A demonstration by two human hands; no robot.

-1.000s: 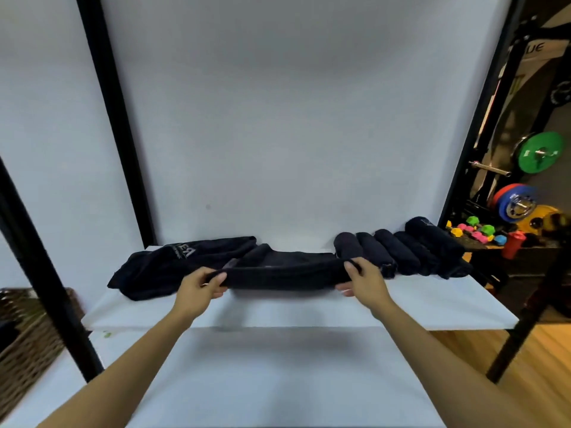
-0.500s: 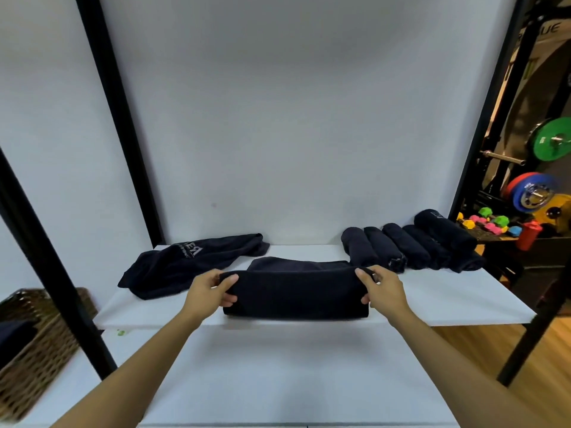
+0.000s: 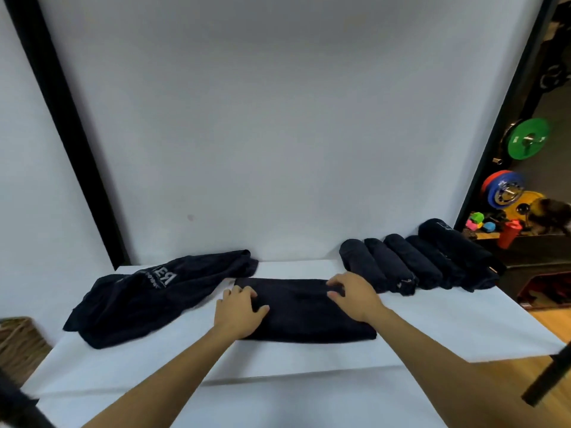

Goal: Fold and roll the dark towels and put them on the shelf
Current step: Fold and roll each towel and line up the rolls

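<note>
A dark towel [image 3: 309, 316], folded into a flat rectangle, lies in the middle of the white shelf [image 3: 432, 329]. My left hand [image 3: 239, 313] rests palm down on its left end, fingers spread. My right hand [image 3: 355, 295] is on its far right part, with bent fingertips touching the cloth. To the left, a loose dark towel [image 3: 148, 291] with white lettering lies crumpled. Several rolled dark towels [image 3: 411, 264] lie side by side at the back right of the shelf.
Black frame posts [image 3: 71, 143] stand at the back left and the right. A wicker basket [image 3: 18, 341] sits low on the left. Coloured weight plates [image 3: 528, 139] and gym gear stand beyond the right post. A lower white surface [image 3: 278, 403] runs beneath my arms.
The folded towel was held up by its two ends and now lies flat on the shelf. Both hands have let go of the ends and moved onto its top.
</note>
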